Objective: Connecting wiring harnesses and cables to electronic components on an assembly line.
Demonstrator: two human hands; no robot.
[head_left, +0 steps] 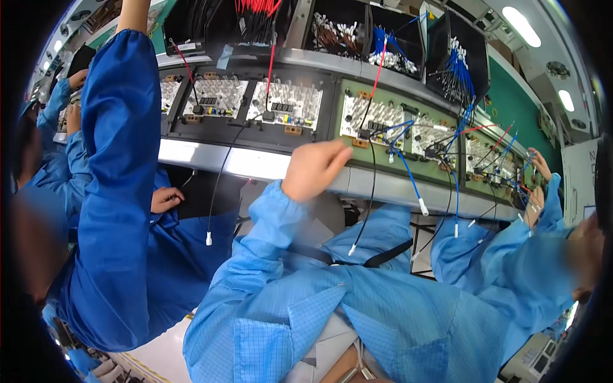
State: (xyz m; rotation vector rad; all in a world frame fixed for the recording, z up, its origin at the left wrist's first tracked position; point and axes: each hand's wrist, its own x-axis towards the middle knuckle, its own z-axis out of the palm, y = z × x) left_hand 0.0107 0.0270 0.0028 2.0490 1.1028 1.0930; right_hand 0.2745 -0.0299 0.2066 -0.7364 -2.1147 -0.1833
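My left hand hovers over the front metal rail of the work line, fingers curled and thumb bent in against them. Whatever it may hold is hidden inside the fingers. Just beyond it, to the right, a white circuit board with clear parts and a small dark display sits in a green tray. One red wire rises from this board. A black wire with a white end hangs over the rail, and a blue wire hangs farther right. My right hand is out of view.
More circuit boards sit in a black tray on the left. Black bins of wires stand behind the line. A co-worker's dark blue sleeve reaches across at left; another co-worker's hands work at far right.
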